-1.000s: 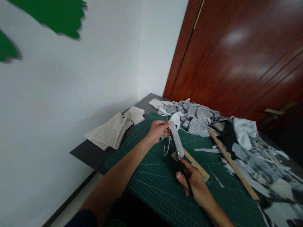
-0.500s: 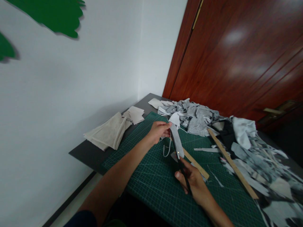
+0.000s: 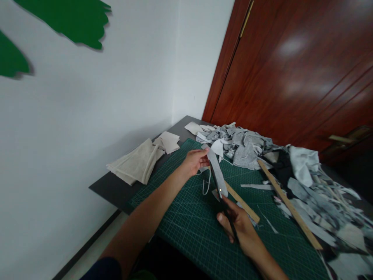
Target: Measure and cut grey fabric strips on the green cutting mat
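Nearest the camera, black-handled scissors (image 3: pixel 224 206) are gripped by the right hand (image 3: pixel 237 225), fingers curled through the handles, the blades set along a narrow grey fabric strip (image 3: pixel 217 171) held above the green gridded cutting mat (image 3: pixel 189 221). The strip's far end is pinched between thumb and fingers of the left hand (image 3: pixel 195 160), much as it was half a second before, with a long wooden ruler (image 3: pixel 288 204) lying to the right. Farther off, a heap of grey fabric scraps (image 3: pixel 241 142) and folded beige cloth (image 3: pixel 136 163) are seen on the dark table (image 3: pixel 107 186); no readable writing is seen.
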`<state>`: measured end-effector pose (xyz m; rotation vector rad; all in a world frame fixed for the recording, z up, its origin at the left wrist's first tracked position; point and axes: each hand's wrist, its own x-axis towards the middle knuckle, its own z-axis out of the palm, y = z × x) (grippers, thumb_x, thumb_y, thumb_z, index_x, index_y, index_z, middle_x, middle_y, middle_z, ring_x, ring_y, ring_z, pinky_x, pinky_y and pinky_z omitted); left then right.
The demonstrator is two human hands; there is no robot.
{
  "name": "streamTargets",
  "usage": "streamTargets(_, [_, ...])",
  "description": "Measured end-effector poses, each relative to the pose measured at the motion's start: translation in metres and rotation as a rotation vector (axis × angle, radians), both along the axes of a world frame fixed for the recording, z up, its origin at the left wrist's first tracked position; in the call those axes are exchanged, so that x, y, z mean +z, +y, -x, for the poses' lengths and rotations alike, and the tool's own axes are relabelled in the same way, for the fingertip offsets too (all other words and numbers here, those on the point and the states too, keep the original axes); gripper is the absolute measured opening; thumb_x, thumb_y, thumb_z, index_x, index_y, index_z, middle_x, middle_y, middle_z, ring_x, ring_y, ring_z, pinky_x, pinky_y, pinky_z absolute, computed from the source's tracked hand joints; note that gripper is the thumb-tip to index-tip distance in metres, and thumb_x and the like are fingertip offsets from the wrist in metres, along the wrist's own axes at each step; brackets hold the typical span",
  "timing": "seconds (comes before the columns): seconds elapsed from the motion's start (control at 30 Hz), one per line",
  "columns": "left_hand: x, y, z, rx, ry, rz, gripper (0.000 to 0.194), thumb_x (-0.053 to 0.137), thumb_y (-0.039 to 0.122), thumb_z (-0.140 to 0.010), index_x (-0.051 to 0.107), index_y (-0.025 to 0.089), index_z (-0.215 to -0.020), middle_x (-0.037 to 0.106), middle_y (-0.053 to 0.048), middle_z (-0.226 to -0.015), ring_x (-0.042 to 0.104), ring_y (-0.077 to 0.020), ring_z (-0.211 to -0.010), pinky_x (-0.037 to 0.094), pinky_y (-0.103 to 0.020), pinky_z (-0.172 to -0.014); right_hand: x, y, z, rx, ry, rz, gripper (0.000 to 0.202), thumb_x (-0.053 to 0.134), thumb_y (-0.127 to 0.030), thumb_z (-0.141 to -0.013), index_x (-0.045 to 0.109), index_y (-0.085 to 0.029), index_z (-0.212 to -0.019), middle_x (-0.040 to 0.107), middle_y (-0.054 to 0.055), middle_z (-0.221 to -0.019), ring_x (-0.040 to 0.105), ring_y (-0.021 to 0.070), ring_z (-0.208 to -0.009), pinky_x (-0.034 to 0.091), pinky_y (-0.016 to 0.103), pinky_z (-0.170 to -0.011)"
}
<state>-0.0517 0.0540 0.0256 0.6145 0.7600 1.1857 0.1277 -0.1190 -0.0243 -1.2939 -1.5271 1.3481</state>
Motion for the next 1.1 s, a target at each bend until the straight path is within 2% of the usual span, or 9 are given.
streamTargets(0.13, [-0.001, -0.003, 0.0, 0.054, 0.068, -0.117, 0.023, 0.082, 0.026, -0.085, 0.068, 0.009, -0.076, 0.072, -0.009, -0.069, 0.066, -0.0148, -0.055, 0.056, -0.028, -0.059, 0.002, 0.0, 0.0, -0.005, -0.001, 0.006, 0.103, 0.069, -0.074, -0.083, 0.042, -0.005, -0.155, 0.038, -0.011, -0.05, 0.03, 0.0077, -0.038, 0.031, 0.02, -0.036])
streamTargets(0.23, [0.001, -0.007, -0.001, 0.043, 0.125, -0.173, 0.023, 0.08, 0.026, -0.086, 0.069, 0.009, -0.076, 0.072, -0.009, -0.068, 0.066, -0.0143, -0.055, 0.057, -0.029, -0.06, 0.001, 0.001, 0.0, 0.004, 0.016, -0.005, 0.101, 0.069, -0.073, -0.083, 0.042, -0.006, -0.154, 0.04, -0.01, -0.053, 0.03, 0.0071, -0.038, 0.03, 0.02, -0.035])
streamTargets(0.57, [0.004, -0.011, -0.006, 0.011, 0.158, -0.173, 0.024, 0.079, 0.025, -0.087, 0.069, 0.009, -0.073, 0.072, -0.008, -0.066, 0.067, -0.0147, -0.055, 0.061, -0.032, -0.064, 0.0, 0.002, -0.002, -0.006, 0.003, -0.029, 0.097, 0.07, -0.074, -0.082, 0.046, -0.01, -0.15, 0.051, -0.007, -0.059, 0.035, 0.0066, -0.037, 0.03, 0.019, -0.034])
streamTargets(0.73, [0.004, -0.013, -0.007, 0.011, 0.182, -0.197, 0.025, 0.082, 0.027, -0.085, 0.069, 0.009, -0.072, 0.072, -0.008, -0.067, 0.068, -0.0152, -0.056, 0.061, -0.032, -0.063, -0.002, 0.003, -0.001, -0.003, 0.037, -0.026, 0.095, 0.069, -0.074, -0.082, 0.047, -0.009, -0.148, 0.045, -0.01, -0.055, 0.031, 0.0061, -0.036, 0.028, 0.019, -0.034])
streamTargets(0.97, [0.004, -0.014, -0.006, -0.002, 0.184, -0.192, 0.021, 0.074, 0.018, -0.09, 0.069, 0.008, -0.073, 0.072, -0.009, -0.069, 0.07, -0.0163, -0.058, 0.06, -0.029, -0.059, 0.0, 0.002, 0.0, -0.018, 0.039, -0.02, 0.094, 0.073, -0.073, -0.08, 0.049, -0.01, -0.146, 0.046, -0.01, -0.055, 0.032, 0.0064, -0.037, 0.028, 0.019, -0.034])
streamTargets(1.1, [0.004, -0.013, -0.006, 0.002, 0.195, -0.204, 0.022, 0.078, 0.021, -0.088, 0.069, 0.008, -0.074, 0.072, -0.008, -0.069, 0.069, -0.0156, -0.057, 0.061, -0.03, -0.06, 0.001, 0.001, 0.001, -0.009, 0.059, -0.01, 0.094, 0.071, -0.074, -0.081, 0.049, -0.01, -0.147, 0.043, -0.011, -0.055, 0.03, 0.0064, -0.037, 0.029, 0.019, -0.034])
